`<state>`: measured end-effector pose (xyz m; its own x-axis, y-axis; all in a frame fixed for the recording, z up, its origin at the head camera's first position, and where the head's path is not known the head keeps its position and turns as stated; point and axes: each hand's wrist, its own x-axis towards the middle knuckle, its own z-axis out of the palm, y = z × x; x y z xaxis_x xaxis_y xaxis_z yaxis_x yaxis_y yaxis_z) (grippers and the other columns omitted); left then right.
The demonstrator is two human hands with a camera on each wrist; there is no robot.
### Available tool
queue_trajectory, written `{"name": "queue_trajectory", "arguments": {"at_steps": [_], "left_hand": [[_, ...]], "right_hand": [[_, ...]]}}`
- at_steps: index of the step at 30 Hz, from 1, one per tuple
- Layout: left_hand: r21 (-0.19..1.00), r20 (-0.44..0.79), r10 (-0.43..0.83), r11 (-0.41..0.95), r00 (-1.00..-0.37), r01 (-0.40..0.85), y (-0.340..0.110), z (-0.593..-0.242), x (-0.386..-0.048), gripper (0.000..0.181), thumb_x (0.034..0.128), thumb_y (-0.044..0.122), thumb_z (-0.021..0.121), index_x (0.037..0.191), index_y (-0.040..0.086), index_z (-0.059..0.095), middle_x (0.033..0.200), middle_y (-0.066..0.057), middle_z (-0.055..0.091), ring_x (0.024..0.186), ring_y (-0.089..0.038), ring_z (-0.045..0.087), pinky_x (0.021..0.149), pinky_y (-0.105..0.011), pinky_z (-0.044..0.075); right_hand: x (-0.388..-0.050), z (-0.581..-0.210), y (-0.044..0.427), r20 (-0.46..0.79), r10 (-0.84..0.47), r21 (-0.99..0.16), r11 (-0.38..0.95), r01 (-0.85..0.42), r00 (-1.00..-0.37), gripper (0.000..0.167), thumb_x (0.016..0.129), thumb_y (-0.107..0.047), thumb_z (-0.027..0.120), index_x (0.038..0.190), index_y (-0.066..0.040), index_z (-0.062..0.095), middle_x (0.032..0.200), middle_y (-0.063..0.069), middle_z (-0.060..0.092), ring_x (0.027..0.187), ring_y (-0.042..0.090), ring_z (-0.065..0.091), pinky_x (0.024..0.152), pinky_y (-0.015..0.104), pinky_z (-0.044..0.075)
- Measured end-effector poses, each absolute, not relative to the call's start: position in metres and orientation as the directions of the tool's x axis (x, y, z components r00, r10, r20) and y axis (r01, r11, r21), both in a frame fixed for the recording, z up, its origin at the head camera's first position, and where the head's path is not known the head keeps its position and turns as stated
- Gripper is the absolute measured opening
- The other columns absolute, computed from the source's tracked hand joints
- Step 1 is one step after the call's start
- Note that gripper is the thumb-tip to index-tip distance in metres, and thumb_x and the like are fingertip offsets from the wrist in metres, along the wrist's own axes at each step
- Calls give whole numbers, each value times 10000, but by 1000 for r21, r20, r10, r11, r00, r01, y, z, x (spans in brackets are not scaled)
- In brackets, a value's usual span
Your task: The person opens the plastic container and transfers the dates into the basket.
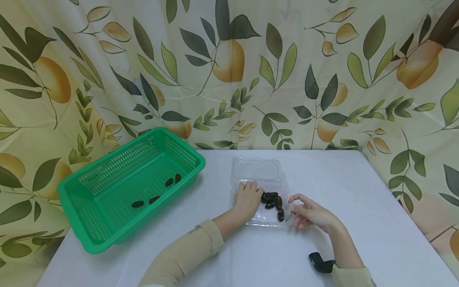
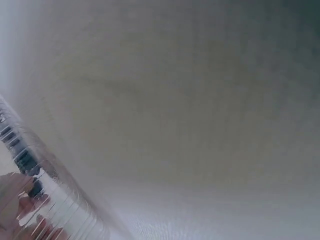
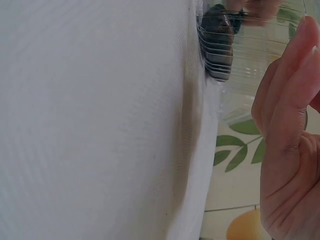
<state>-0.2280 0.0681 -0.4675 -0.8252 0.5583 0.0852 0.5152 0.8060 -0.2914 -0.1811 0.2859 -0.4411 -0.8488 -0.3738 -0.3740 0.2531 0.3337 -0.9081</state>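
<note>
Several dark, glossy dates [image 1: 271,200] lie in the right half of a clear plastic clamshell box [image 1: 263,220], whose lid [image 1: 257,169] is folded back. My left hand [image 1: 248,201] reaches over the left part of the box, beside the dates; its fingertips are hidden from above. Just off the box's right wall is my right hand [image 1: 311,213], its fingers loosely bent, with nothing seen in them. In the right wrist view, the right hand [image 3: 290,150] appears by the transparent ridged wall, and dates [image 3: 217,45] show through it. Blurred dates [image 2: 22,157] also show in the left wrist view.
A green plastic basket [image 1: 143,221] with perforated walls stands on the left, a few dates [image 1: 138,203] on its floor. The table has a white cloth [image 1: 222,259]. Behind it hangs a fruit-patterned curtain [image 1: 287,99]. A black bent object [image 1: 320,263] is beside the right wrist.
</note>
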Motion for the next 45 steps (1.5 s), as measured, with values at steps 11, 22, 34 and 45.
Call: {"name": "queue_trajectory", "arguments": {"at_steps": [11, 22, 34, 45], "left_hand": [[-289, 176, 558, 817, -811, 499, 49, -442, -226, 208, 911, 398, 499, 1063, 258, 517, 934, 28, 461, 868, -133, 447, 756, -279, 363], [-210, 191, 512, 855, -838, 475, 9, -415, -228, 204, 952, 331, 444, 1131, 248, 495, 1023, -15, 472, 955, -185, 443, 839, -334, 356], [-207, 392, 400, 916, -829, 344, -44, -402, -229, 141, 917, 327, 534, 1003, 215, 534, 891, -35, 469, 840, -198, 446, 763, -331, 354], [-143, 549, 315, 948, -774, 285, -93, -401, -233, 177, 889, 254, 590, 878, 115, 481, 830, -101, 450, 782, -259, 447, 724, -375, 366]], "right_hand": [[-180, -441, 286, -377, -367, -906, 335, 258, -850, 415, 953, -202, 482, 1239, 27, 286, 749, 36, 540, 603, 163, 619, 542, 277, 509], [-181, -441, 286, -374, -371, -908, 332, 255, -850, 416, 955, -203, 479, 1240, 28, 282, 750, 36, 534, 600, 156, 613, 535, 269, 506], [-181, -440, 285, -380, -362, -905, 334, 262, -851, 422, 952, -212, 485, 1239, 25, 287, 744, 31, 537, 602, 157, 618, 530, 265, 503], [-181, -441, 285, -375, -366, -907, 335, 255, -852, 414, 951, -204, 485, 1233, 26, 288, 745, 30, 539, 604, 160, 618, 531, 269, 504]]}}
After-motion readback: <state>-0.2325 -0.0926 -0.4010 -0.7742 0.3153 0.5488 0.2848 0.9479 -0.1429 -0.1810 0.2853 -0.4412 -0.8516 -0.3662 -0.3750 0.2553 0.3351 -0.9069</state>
